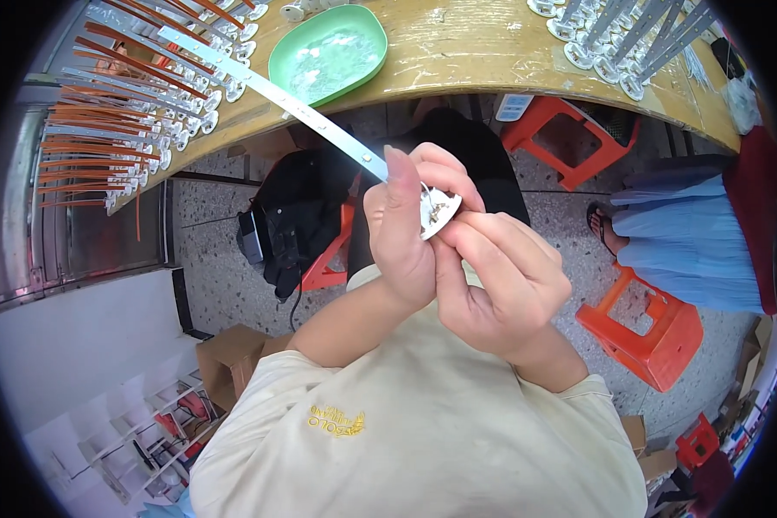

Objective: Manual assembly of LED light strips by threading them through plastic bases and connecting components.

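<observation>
My left hand [406, 226] is closed round the lower end of a long white LED strip [319, 123], thumb on top. The strip slants up and left over the wooden table. At its lower end sits a small white round base [436, 212] with thin wires and metal bits on its face, between my two hands. My right hand [502, 278] pinches at the near edge of this base, its fingertips pressed together. Whether anything small is between those fingertips is hidden.
On the wooden table [457, 47] stands a green tray [373, 39] holding small shiny parts. Strips on white round bases are grouped at left [138, 129] and right [634, 43]. Below are red stools [656, 332], a black bag [293, 216], and a person in a blue skirt [691, 237].
</observation>
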The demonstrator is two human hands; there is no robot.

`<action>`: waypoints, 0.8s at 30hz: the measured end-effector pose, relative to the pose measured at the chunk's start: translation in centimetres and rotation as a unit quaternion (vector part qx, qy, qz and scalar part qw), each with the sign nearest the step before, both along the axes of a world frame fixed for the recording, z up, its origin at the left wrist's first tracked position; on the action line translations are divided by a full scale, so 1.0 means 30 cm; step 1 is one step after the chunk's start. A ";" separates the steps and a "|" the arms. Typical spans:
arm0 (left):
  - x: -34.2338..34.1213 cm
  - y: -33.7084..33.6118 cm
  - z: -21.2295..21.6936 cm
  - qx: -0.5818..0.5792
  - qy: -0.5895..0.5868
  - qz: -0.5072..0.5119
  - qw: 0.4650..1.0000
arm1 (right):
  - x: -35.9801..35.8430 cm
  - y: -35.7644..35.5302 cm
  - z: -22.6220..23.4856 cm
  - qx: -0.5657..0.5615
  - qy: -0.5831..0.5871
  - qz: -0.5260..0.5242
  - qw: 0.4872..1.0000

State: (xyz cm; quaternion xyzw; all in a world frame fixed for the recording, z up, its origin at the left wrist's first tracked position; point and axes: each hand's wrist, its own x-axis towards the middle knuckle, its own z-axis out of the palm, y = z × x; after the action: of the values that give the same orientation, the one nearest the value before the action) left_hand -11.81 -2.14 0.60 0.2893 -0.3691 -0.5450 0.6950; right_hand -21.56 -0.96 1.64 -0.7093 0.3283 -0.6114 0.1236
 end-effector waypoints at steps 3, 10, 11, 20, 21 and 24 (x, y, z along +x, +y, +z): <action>0.009 0.006 0.002 0.004 -0.004 0.008 1.000 | 0.006 -0.003 0.007 0.018 -0.005 -0.001 1.000; 0.019 -0.020 0.068 0.095 -0.019 -0.036 0.995 | -0.065 -0.056 -0.002 0.004 -0.003 0.060 0.998; 0.018 -0.025 0.070 0.096 -0.021 -0.049 0.994 | -0.065 -0.060 0.000 0.000 -0.002 0.059 0.998; 0.030 -0.038 0.095 0.082 -0.017 -0.056 0.995 | -0.055 -0.070 0.030 -0.024 -0.012 0.019 0.999; 0.043 -0.051 0.105 0.079 -0.050 -0.070 0.993 | -0.057 -0.075 0.041 -0.046 -0.005 0.009 0.999; 0.082 -0.100 0.124 0.100 -0.058 -0.123 0.986 | -0.067 -0.126 0.083 -0.123 0.068 -0.033 0.989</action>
State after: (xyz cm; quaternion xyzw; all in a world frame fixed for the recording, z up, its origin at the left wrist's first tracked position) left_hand -9.34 -5.13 4.31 0.3412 -0.3849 -0.6428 0.5677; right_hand -23.58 -4.73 4.13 -0.7479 0.2819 -0.6010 -0.0079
